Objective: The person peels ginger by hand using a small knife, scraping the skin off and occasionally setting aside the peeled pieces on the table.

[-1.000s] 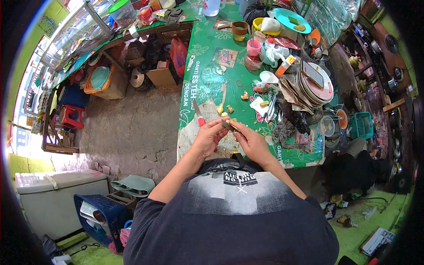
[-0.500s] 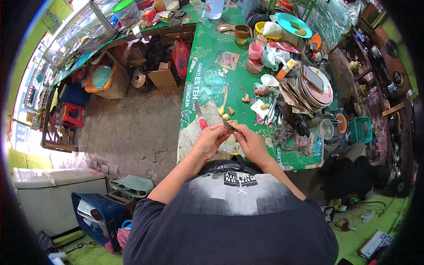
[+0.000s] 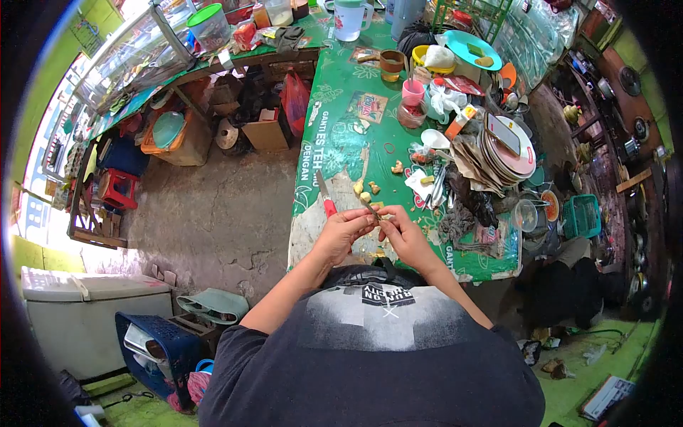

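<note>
At the table's near edge my two hands meet, fingers closed. My right hand (image 3: 404, 238) grips a small knife (image 3: 369, 209) whose dark blade points away and to the left; its handle is hidden in the fingers. The fingertips of my left hand (image 3: 341, 233) are pinched beside the blade, on something too hidden to make out. Just left of that hand lies a knife with a red handle (image 3: 329, 206), its blade pointing away from me. Beyond the fingers are peeled yellowish pieces of what looks like ginger (image 3: 358, 188), and a knobbly unpeeled piece (image 3: 397, 167) farther off.
The green printed table cover (image 3: 334, 92) is torn near me. To the right stand stacked plates (image 3: 525, 153) with brown paper and a phone (image 3: 503, 134) on top, plus spoons and plastic bags. A pink cup (image 3: 413, 91) and a clear jug (image 3: 348, 25) stand farther back.
The camera view has shifted slightly, so the table sits a little lower. My hands stay together, the blade turned slightly between them and the right fingers shifted a little.
</note>
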The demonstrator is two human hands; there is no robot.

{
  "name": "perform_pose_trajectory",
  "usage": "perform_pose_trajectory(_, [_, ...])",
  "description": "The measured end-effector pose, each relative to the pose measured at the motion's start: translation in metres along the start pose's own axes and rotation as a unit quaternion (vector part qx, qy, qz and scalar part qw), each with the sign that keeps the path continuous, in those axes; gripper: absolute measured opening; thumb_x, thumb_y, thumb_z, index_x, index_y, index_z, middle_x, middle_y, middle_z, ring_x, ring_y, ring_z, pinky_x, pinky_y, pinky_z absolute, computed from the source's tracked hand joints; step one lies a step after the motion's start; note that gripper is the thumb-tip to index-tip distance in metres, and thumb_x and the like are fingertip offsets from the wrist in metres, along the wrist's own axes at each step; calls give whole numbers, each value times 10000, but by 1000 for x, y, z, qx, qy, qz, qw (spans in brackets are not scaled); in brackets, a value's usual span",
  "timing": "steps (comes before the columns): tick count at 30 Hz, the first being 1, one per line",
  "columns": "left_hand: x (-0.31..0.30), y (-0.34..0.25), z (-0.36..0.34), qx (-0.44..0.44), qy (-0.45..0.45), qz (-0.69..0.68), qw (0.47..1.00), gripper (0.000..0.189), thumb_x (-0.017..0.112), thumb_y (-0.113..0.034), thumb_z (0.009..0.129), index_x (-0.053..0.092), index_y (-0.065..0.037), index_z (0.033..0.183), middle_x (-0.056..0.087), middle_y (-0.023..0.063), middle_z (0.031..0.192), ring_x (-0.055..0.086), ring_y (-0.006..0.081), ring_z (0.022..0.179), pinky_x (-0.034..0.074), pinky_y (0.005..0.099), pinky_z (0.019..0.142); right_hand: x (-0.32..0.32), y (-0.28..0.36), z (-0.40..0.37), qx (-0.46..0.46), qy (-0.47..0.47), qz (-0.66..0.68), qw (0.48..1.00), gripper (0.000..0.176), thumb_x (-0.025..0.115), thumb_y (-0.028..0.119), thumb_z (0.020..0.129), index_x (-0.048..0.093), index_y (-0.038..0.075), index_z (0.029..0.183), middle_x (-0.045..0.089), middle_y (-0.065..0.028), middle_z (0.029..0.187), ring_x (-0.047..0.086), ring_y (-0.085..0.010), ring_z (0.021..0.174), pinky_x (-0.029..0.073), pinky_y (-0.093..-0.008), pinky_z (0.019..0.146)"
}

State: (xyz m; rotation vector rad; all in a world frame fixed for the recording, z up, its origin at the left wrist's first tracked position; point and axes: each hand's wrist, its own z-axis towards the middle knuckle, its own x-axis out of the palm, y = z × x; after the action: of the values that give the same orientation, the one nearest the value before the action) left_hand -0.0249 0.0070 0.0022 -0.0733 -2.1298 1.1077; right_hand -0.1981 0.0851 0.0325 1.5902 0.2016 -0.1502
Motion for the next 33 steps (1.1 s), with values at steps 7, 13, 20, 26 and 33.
perform_pose_trajectory(7, [-1,0,-1,-3,-1,6,1000,273,650,-85,909,648,38,1153,689,71,1053,647,121,936,516,239,855,0,0,2,12,8,1,1000,250,483,158,1009,486,61,1240,620,-75,826,624,-148,731,471,-290,667])
perform_pose_trajectory(13, [-2,2,2,-4,-2,-32,999,283,662,-99,910,651,13,1170,681,52,1095,634,102,952,508,228,872,0,0,4,7,15,19,1000,286,483,158,1012,481,73,1285,605,-63,809,604,-124,735,461,-275,675])
perform_pose_trajectory(20, [-6,4,4,-7,9,-36,999,289,663,-99,909,649,0,1180,681,41,1091,628,97,937,503,220,873,-1,-4,4,12,22,19,999,283,484,173,1015,497,97,1287,596,-43,773,588,-110,717,445,-265,649])
perform_pose_trajectory(26, [-7,1,4,-5,15,38,999,298,622,-101,935,625,16,1210,669,58,1091,622,102,962,493,222,871,1,-11,9,-2,-2,6,1000,255,479,196,1021,510,83,1248,593,-33,739,555,-95,648,423,-250,590])
perform_pose_trajectory(33, [-8,-1,8,21,14,-68,997,390,586,-94,955,535,-4,1331,645,92,1182,622,118,1029,501,246,929,-8,-8,10,56,-19,146,987,281,484,206,1024,526,67,1264,595,-4,763,483,-44,622,385,-199,555])
